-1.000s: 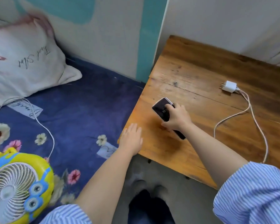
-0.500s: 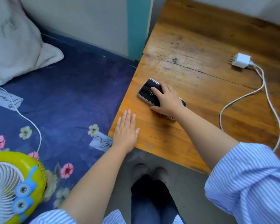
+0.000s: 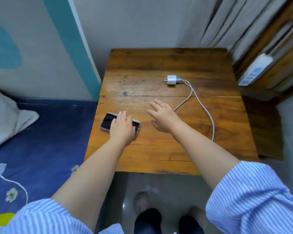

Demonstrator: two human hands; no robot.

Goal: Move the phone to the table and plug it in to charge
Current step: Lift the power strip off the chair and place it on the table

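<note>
With the phone point(image 3: 108, 121) lying flat on the table point(image 3: 159, 149) under the left hand point(image 3: 122, 128), whose fingers press it flat, the empty right hand point(image 3: 164, 115) spreads toward the cable point(image 3: 205, 108) just beyond its fingertips, so plugging in comes next.

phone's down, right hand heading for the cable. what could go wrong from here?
1. The phone lies close to the table edge on the bed side, under the left hand; a tug on it could push it off.
2. The cable loops beside the open right hand, and its far end runs under the right forearm, so the arm may snag it.
3. The charger lies unplugged, prongs bare; pulling the cable may drag it.
</note>
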